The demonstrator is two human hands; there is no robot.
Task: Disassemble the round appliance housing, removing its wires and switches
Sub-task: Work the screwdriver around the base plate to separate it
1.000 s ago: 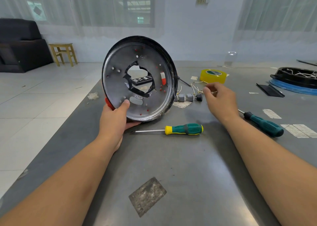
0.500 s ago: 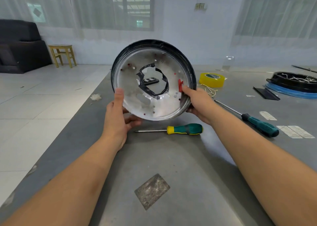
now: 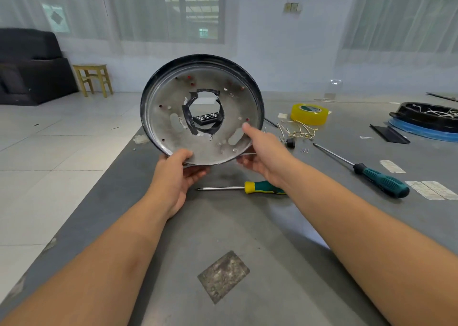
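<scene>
The round housing has turned since before, both hands, left hand and right hand, gripping its rim above two screwdrivers.

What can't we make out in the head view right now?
- Outer face of the round housing: turned away from the camera.
- Fingers of the left hand and right hand: tucked behind the rim.
- Yellow-collared screwdriver: handle end covered by the right forearm.
- Black tray: cut off by the right edge.
- Loose wires: too small to count.
</scene>
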